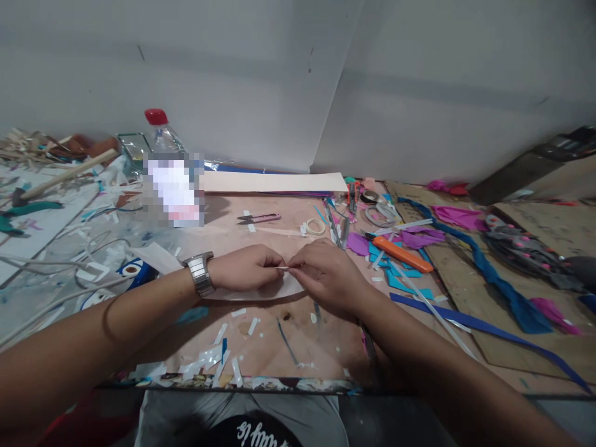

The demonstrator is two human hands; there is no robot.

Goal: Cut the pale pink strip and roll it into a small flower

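A: Starting from the left, what do you see?

B: Green-handled pliers (40,207), then a white plug (89,271), then a clear bottle (168,138) with a red cap. Just in front of the bottle sits a bright pixelated patch (a screen, perhaps, but the blurring hides it).

A: And the hands?

B: The left hand (246,268) comes first, a metal watch (201,274) on its wrist. Its thumb and forefinger are pinched on a thin white edge, and small snips (261,218) lie apart, beyond it.

A: Whose edge is that?

B: It seems to belong to the white strip (291,287), which shows below both hands, just above or on the tabletop (326,354); I can't tell which. The right hand (328,273) pinches the same edge, so the hands meet nearly fingertip to fingertip.

A: Which step is this, then?

B: Fine fingertip work, I'd judge: pressing or folding the edge, though the fingers cover too much to say.

A: What does the next move call for?

B: In my view, even pressure from both thumbs, with the edge kept straight between them.

A: And further right?

B: A tape ring (315,226) beyond the right hand, then an orange cutter (403,254) among blue scraps, and lastly brown cardboard (459,279) with a blue ribbon (479,264) across it.
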